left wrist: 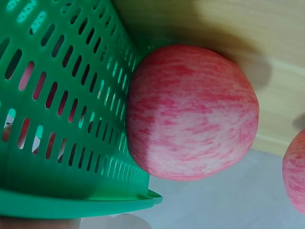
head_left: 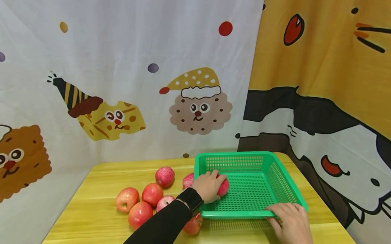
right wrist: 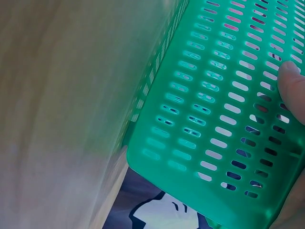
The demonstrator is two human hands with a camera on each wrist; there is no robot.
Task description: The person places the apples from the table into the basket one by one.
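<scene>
A green slotted plastic basket stands on the wooden table. My left hand reaches over its left wall and grips a red apple inside, low near that wall. In the left wrist view, parts of red show through the slots of the basket wall. Another apple, streaked pink and red, lies on the table against the outside of this wall. My right hand holds the basket's front rim near the right corner, fingers over the top; its thumb presses the outer wall in the right wrist view.
Several more apples lie left of the basket, among them a yellowish-red apple and a pink apple farther back. One apple sits by the basket's front left corner, partly behind my left forearm. A printed curtain hangs behind the table.
</scene>
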